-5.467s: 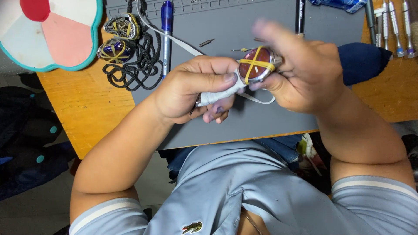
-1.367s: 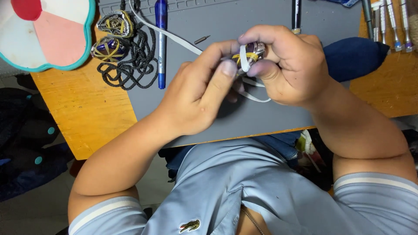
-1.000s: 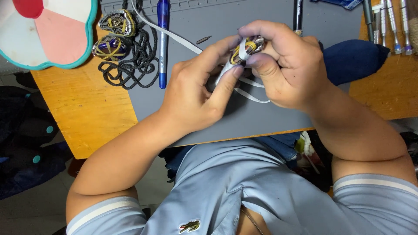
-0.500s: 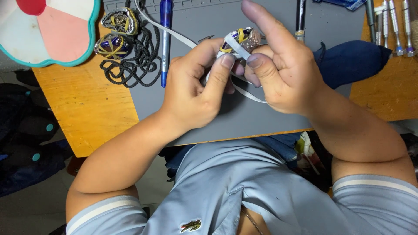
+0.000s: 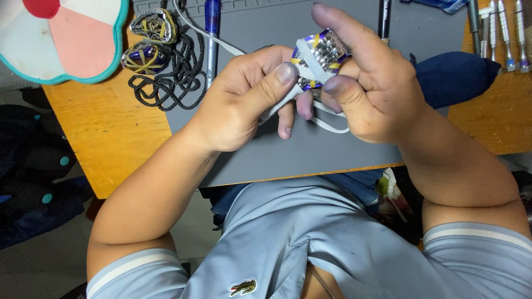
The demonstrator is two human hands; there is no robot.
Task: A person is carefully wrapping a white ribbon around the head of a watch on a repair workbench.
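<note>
1. Wristwatch bundle, a coiled silver metal band wrapped in purple film and yellow rubber bands [image 5: 321,55], is held above the grey worktop mat [image 5: 343,149], far centre.
2. Right hand [image 5: 371,94] cradles it, thumb pressing, forefinger raised.
3. Left hand [image 5: 244,99] pinches a flat white strap [image 5: 310,58] laid across it.
4. It looks small, stiff and fairly weighty; the film is probably slippery, so gripping its edges suits best.
</note>
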